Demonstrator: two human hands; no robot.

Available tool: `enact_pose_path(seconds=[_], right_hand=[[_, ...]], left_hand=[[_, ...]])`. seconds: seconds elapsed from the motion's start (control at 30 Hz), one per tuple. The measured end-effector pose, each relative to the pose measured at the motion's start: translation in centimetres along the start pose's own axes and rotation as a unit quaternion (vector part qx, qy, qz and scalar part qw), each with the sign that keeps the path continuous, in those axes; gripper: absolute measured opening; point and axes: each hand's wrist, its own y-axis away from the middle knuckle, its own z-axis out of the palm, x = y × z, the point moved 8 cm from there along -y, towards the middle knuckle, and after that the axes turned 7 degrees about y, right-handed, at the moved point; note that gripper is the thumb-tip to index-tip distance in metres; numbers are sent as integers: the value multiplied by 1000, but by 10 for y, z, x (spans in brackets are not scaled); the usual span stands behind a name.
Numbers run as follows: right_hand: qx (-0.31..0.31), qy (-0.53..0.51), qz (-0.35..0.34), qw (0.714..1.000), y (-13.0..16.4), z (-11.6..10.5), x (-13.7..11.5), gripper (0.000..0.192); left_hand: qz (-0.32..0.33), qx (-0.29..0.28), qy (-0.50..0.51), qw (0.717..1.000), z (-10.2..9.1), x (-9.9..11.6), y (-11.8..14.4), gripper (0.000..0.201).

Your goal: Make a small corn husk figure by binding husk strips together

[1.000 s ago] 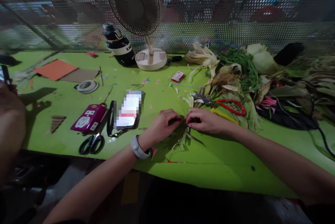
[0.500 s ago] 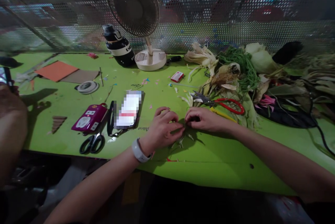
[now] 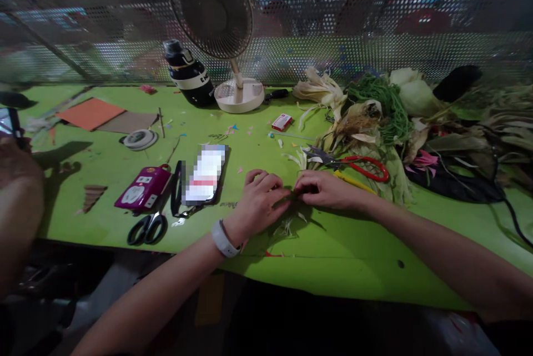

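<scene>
Right now both hands meet at the middle of the green surface (image 3: 125, 217), fingers pinched together on a small bundle of pale husk strips (image 3: 287, 225). The left hand (image 3: 258, 203) grips from nine o'clock, the right hand (image 3: 327, 190) from three o'clock, both equally near. The bundle's long axis runs from the pinch toward six o'clock, its frayed, straw-coloured ends fanning out on the surface below the fingers. Red-handled shears (image 3: 353, 164) lie just beyond the right hand at one o'clock.
</scene>
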Motion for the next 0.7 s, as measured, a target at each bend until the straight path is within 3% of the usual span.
enact_pose_path(seconds=[0.33,0.7], right_hand=[[-4,9,9,1000,0,-1,-2,11],[-1,10,20,1000,0,-1,-2,13]], left_hand=[[-32,-50,34,998,11,-6,-1,15],[-14,-68,19,997,13,0,-1,14]])
